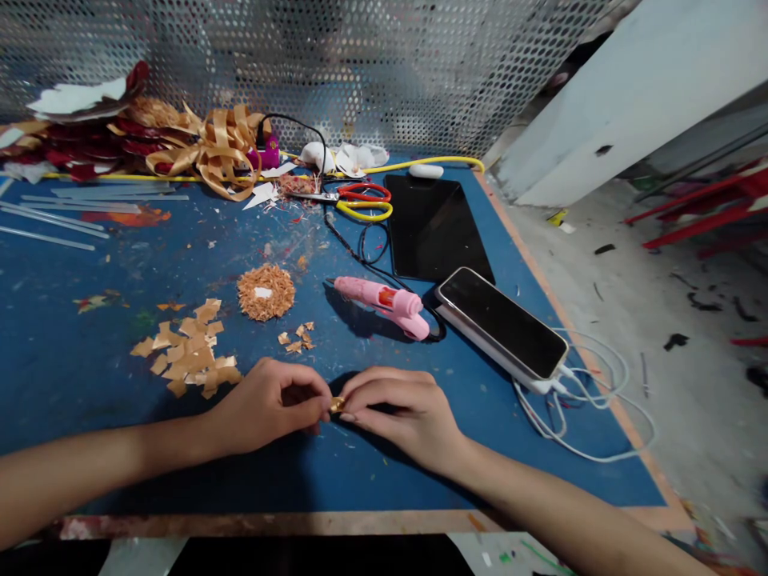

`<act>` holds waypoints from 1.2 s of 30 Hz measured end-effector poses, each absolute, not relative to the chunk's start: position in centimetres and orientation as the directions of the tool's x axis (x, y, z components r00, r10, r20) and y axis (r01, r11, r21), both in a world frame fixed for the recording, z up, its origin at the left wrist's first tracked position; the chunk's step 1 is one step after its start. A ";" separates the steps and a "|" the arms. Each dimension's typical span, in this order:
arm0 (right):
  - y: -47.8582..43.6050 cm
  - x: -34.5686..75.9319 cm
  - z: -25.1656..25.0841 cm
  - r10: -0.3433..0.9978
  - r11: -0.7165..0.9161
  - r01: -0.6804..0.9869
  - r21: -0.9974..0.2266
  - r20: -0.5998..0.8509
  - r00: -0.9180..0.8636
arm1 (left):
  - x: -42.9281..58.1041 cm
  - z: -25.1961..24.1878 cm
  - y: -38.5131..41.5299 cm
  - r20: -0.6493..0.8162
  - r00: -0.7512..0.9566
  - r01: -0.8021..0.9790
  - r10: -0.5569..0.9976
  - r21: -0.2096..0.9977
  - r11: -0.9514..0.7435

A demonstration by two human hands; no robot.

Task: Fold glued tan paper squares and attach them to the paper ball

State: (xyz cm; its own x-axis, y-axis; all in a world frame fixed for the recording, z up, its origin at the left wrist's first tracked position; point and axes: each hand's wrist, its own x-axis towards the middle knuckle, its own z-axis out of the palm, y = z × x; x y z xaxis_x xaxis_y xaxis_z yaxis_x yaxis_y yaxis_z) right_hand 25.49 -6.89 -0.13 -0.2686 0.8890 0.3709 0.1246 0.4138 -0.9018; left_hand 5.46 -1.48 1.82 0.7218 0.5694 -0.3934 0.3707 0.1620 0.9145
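Blue tabletop (198,256) | both hands (264,408) (408,408): fingers pinched on small gold ribbon piece (337,405) | pink glue gun (378,297) beyond

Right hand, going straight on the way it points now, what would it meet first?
Probably the small gold piece it seems to be touching, then the left hand; exact depth is unclear.

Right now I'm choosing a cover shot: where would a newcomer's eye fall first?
Probably the pink glue gun, lying on the blue tabletop beyond the right hand. Then the small gold piece held between that hand and the left hand, and the frilly tan disc beyond it.
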 end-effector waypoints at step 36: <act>-7.6 24.7 -0.4 0.965 0.256 0.223 -0.941 0.238 -0.107 | 5.6 1.3 -2.0 0.078 0.741 0.321 0.667 0.831 -0.454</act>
